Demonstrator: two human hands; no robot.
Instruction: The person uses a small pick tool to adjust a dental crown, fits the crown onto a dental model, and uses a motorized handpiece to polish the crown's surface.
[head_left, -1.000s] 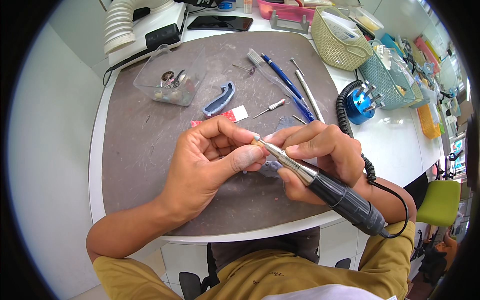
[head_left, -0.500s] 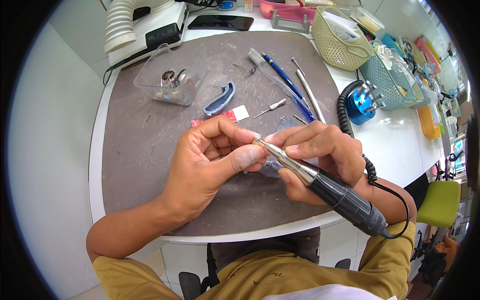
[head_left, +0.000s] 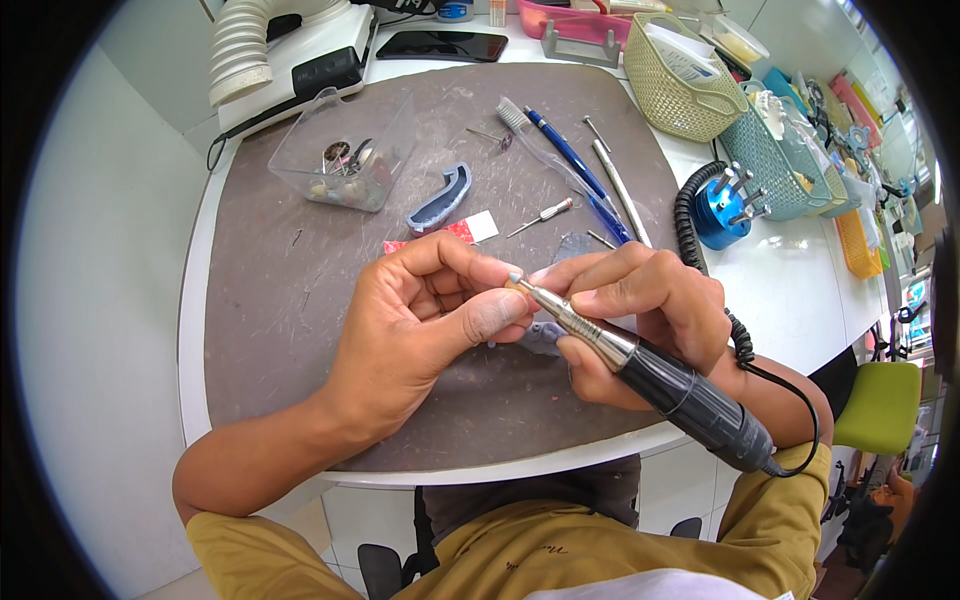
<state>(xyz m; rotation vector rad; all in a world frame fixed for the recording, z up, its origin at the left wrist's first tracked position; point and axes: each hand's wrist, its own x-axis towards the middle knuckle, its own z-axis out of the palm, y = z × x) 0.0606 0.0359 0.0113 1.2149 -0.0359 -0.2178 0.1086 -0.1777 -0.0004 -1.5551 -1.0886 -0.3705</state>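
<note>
My right hand (head_left: 655,300) grips a black and silver rotary handpiece (head_left: 690,395) like a pen, its cord running back over my right forearm. The small pale blue bur tip (head_left: 515,277) at its nose meets my left fingertips. My left hand (head_left: 415,310) is closed in a pinch, thumb against forefinger, around a small yellowish piece (head_left: 517,287). Fingers cover most of that piece, so its shape is unclear. Both hands meet above the brown mat. Partly hidden below them lies a blue-grey moulded dental model (head_left: 541,338).
Beyond my hands lie a curved blue-grey mould (head_left: 440,202), a red-and-white card (head_left: 470,229), a small screwdriver (head_left: 541,216), a toothbrush (head_left: 535,145) and blue pens (head_left: 575,160). A clear box (head_left: 345,170) holds burs at left. A blue bur stand (head_left: 720,215) and baskets (head_left: 680,100) stand right.
</note>
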